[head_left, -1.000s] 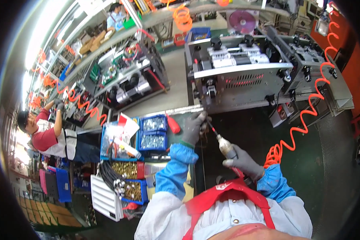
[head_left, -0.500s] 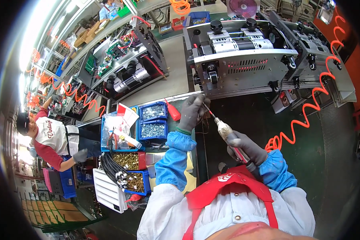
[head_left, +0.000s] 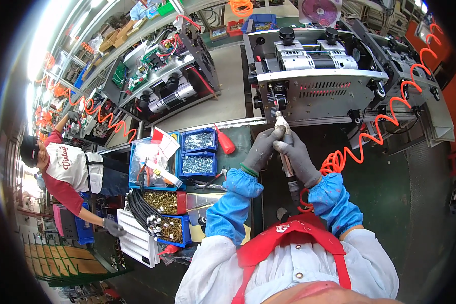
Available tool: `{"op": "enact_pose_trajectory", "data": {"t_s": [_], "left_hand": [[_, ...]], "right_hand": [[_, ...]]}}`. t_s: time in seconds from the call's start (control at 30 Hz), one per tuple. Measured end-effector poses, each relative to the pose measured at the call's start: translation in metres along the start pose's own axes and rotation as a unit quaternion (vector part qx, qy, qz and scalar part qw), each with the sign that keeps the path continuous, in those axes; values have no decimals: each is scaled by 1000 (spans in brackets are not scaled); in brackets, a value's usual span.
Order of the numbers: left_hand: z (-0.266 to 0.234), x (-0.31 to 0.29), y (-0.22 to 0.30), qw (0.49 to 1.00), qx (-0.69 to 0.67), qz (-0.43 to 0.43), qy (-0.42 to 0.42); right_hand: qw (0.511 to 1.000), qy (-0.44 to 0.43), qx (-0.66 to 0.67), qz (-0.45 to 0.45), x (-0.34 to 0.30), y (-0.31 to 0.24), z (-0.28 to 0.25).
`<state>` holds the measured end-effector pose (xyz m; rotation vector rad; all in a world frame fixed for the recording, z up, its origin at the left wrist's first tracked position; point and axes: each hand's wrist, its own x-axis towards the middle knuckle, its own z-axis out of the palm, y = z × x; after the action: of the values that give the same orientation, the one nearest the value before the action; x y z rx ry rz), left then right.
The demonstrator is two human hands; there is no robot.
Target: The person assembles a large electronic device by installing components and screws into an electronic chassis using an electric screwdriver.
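Observation:
Both of my gloved hands are wrapped round a pneumatic screwdriver (head_left: 288,166). My left hand (head_left: 261,150) is closed near its front end, and my right hand (head_left: 300,158) grips the body just behind. The tool points away from me, its tip at the black caster (head_left: 279,96) on the grey panel of a metal machine housing (head_left: 319,99). Whether the bit is seated on a screw is too small to tell. Inside the housing sits a silver motor unit (head_left: 316,61).
An orange coiled hose (head_left: 362,147) hangs at the right. Left of my hands are a red bottle (head_left: 225,142), blue bins of washers (head_left: 197,164) and brass-coloured fasteners (head_left: 172,230), and black cables (head_left: 143,210). Another open housing (head_left: 175,86) stands farther left; a co-worker (head_left: 68,167) is beyond.
My left hand has come back from the bit to the screwdriver's front. The screwdriver has swung upright, its tip now at the caster, and my right hand has moved forward along with it.

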<state>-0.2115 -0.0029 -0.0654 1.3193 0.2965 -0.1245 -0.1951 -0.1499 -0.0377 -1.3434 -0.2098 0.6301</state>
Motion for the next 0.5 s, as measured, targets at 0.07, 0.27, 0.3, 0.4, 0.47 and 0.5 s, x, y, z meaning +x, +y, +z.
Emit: {"op": "enact_pose_trajectory", "data": {"t_s": [0.07,0.27,0.3,0.4,0.47,0.5], "left_hand": [[6,-9,12,1000,-21,3,1],[8,-16,21,994,-105,6,37],[9,-18,24,995,-90,3,42],[13,-18,23,993,-107,10,57],[11,-15,21,990,-130,4,52],[10,-13,19,987,-151,0,45]], "right_hand": [[1000,5,-2,-13,0,-1,4],[996,11,11,88,-5,-26,22],[997,15,6,82,-4,-25,22],[997,16,1,74,-4,-23,22],[997,13,2,71,-3,-24,23],[997,5,9,70,-1,-25,24]]}}
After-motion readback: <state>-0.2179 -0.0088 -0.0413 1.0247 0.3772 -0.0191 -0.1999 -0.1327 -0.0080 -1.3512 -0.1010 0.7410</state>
